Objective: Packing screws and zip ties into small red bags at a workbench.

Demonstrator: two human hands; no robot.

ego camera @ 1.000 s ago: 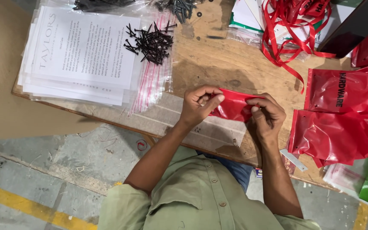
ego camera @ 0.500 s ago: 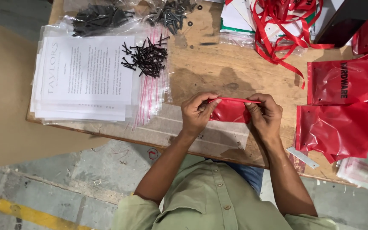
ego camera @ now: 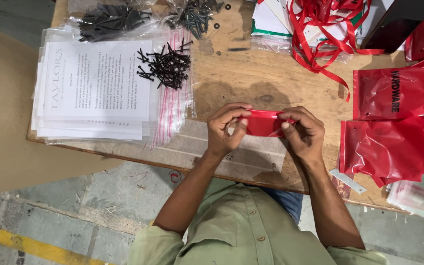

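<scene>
We've got both hands on a small red bag (ego camera: 263, 123), held just above the near edge of the wooden table (ego camera: 251, 73). Our left hand (ego camera: 227, 128) pinches the bag's left end, thumb underneath and fingers curled down over the top edge, pretty much closed on it. Our right hand (ego camera: 304, 131) does the same on the right end, fingers folded over the top and thumb pressing into the front, so the bag sits stretched flat between the two. Can't tell if there's anything inside it. Off to the right there's a pile of red bags (ego camera: 393, 127) lying flat, near our right hand but not touching it. Further back a tangle of red ribbon (ego camera: 320, 29) lies over some white cards. On the left sits a stack of printed sheets (ego camera: 94, 88) in clear sleeves, with a heap of black screws (ego camera: 168, 66) resting on its right side, and more screws (ego camera: 197, 14) in clear bags at the far edge. A small metal strip (ego camera: 348, 180) lies at the table edge, just beside our right wrist.
</scene>
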